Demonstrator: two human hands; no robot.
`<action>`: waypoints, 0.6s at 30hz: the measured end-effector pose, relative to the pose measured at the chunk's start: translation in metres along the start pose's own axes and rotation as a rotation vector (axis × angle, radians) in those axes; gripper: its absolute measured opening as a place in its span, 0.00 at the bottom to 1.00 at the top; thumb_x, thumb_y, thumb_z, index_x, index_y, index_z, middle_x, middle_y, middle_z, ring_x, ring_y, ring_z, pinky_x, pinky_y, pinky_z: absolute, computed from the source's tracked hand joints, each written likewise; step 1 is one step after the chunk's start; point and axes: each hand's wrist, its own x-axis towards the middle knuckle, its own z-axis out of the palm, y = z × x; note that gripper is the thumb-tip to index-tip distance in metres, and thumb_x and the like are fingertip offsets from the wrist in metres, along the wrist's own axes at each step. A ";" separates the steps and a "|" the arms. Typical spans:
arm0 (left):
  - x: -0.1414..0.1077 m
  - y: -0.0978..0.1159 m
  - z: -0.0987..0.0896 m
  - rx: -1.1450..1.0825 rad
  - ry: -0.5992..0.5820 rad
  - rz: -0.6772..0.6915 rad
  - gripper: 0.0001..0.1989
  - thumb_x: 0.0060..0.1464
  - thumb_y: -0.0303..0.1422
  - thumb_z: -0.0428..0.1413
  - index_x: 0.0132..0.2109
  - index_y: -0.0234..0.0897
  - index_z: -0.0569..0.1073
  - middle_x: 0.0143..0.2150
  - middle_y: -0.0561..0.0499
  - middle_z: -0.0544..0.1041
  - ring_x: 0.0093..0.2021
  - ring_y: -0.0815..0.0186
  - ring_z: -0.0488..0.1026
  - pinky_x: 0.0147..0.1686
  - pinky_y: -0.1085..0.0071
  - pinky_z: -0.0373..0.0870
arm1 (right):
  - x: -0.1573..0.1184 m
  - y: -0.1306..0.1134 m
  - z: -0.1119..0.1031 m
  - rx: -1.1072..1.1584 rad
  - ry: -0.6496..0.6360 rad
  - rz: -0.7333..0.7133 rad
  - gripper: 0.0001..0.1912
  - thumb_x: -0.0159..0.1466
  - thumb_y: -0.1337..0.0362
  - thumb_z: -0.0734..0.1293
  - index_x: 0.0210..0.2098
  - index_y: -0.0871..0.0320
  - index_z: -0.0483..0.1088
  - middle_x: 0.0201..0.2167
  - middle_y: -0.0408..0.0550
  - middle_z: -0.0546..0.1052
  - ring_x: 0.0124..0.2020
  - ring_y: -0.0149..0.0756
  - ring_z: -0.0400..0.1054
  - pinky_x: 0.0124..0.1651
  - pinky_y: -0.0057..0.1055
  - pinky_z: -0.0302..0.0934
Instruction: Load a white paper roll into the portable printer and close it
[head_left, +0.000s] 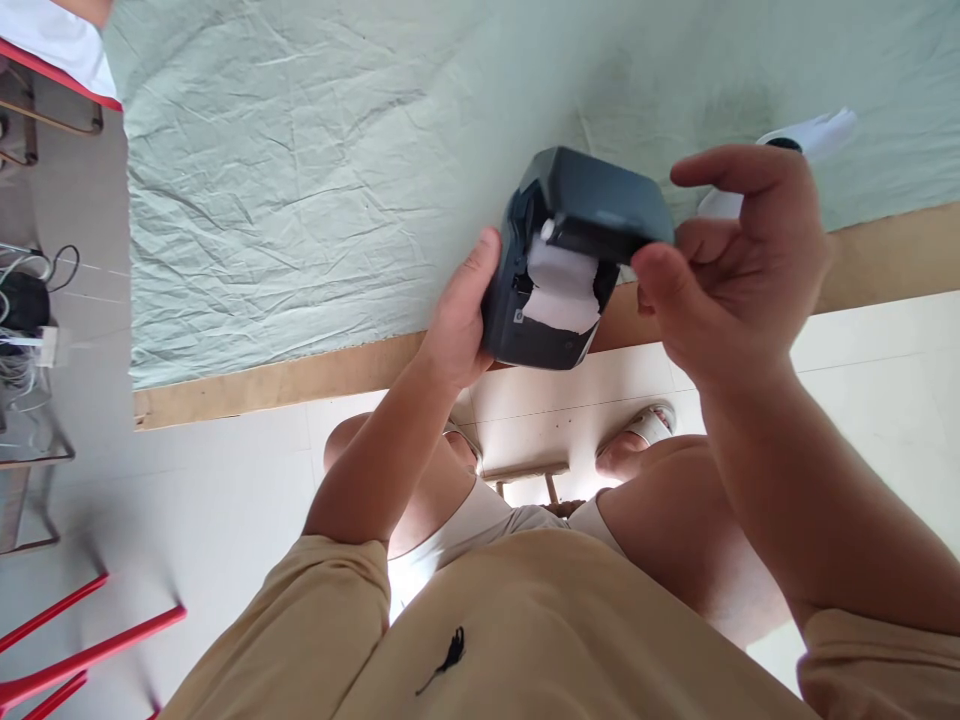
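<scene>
A dark grey compact printer [545,350] is tilted above the table's front edge, its lid [607,195] raised. White paper [562,285] lies in the opened compartment. My left hand [466,310] grips the printer's left side, thumb along the edge and fingers hidden beneath. At the lid's right corner is my right hand [739,260], its thumb tip touching or very near that corner. The right index finger stretches out apart from the thumb, and the other fingers are bent and partly hidden.
A wrinkled pale green cloth [300,180] covers the wooden-edged table [277,385]. White paper with a dark round thing [784,145] lies behind my right hand. Cables [22,320] and red bars [97,650] are at left. Part of another person [64,45] shows top left.
</scene>
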 end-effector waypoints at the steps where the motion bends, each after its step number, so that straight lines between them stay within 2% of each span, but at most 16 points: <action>1: 0.000 -0.001 0.000 0.006 -0.019 0.007 0.33 0.72 0.66 0.53 0.46 0.38 0.80 0.31 0.50 0.78 0.30 0.61 0.83 0.27 0.68 0.76 | 0.002 -0.004 0.002 0.009 0.033 0.003 0.21 0.75 0.38 0.72 0.54 0.46 0.73 0.28 0.35 0.66 0.22 0.28 0.66 0.25 0.32 0.63; 3: -0.001 -0.001 -0.001 -0.004 -0.085 0.006 0.29 0.72 0.63 0.56 0.47 0.41 0.80 0.32 0.51 0.78 0.26 0.65 0.80 0.21 0.70 0.70 | 0.006 -0.009 0.005 0.009 0.098 -0.006 0.18 0.76 0.41 0.72 0.49 0.47 0.70 0.32 0.36 0.69 0.29 0.31 0.75 0.24 0.29 0.61; 5: -0.002 -0.002 -0.001 -0.016 -0.113 0.024 0.25 0.71 0.60 0.60 0.46 0.42 0.80 0.32 0.52 0.77 0.24 0.67 0.78 0.18 0.72 0.67 | 0.010 -0.014 0.006 -0.036 0.135 -0.013 0.16 0.75 0.45 0.74 0.45 0.49 0.70 0.36 0.39 0.75 0.35 0.33 0.79 0.26 0.29 0.63; 7: -0.003 0.000 -0.002 -0.024 -0.155 0.059 0.20 0.71 0.54 0.63 0.44 0.41 0.81 0.31 0.52 0.76 0.26 0.67 0.80 0.20 0.72 0.70 | 0.013 -0.017 0.005 -0.170 0.036 0.008 0.10 0.73 0.54 0.74 0.43 0.50 0.73 0.38 0.41 0.81 0.31 0.32 0.76 0.28 0.32 0.65; 9: -0.004 0.001 -0.002 -0.024 -0.177 0.100 0.17 0.71 0.49 0.65 0.42 0.40 0.81 0.32 0.52 0.76 0.29 0.67 0.81 0.23 0.73 0.73 | 0.017 -0.022 0.002 -0.376 -0.153 0.044 0.04 0.69 0.60 0.74 0.43 0.49 0.77 0.36 0.41 0.84 0.27 0.32 0.71 0.31 0.36 0.65; 12: -0.006 0.004 -0.002 0.002 -0.179 0.103 0.17 0.71 0.48 0.66 0.42 0.38 0.81 0.32 0.53 0.75 0.27 0.70 0.78 0.24 0.73 0.73 | 0.021 -0.028 -0.003 -0.593 -0.392 0.090 0.12 0.65 0.61 0.76 0.49 0.47 0.82 0.31 0.41 0.83 0.27 0.37 0.71 0.32 0.37 0.60; 15: -0.007 0.005 -0.001 -0.002 -0.186 0.080 0.18 0.67 0.50 0.70 0.41 0.38 0.82 0.33 0.53 0.78 0.29 0.72 0.78 0.28 0.75 0.74 | 0.026 -0.035 -0.008 -0.564 -0.510 0.156 0.20 0.63 0.60 0.78 0.55 0.44 0.84 0.34 0.41 0.85 0.28 0.38 0.72 0.32 0.37 0.61; 18: -0.008 0.006 0.001 -0.011 -0.130 0.046 0.19 0.64 0.51 0.71 0.40 0.40 0.82 0.32 0.53 0.80 0.28 0.71 0.77 0.24 0.76 0.72 | 0.032 -0.040 -0.014 -0.304 -0.514 0.260 0.22 0.60 0.60 0.78 0.55 0.44 0.85 0.39 0.40 0.88 0.24 0.33 0.69 0.32 0.38 0.67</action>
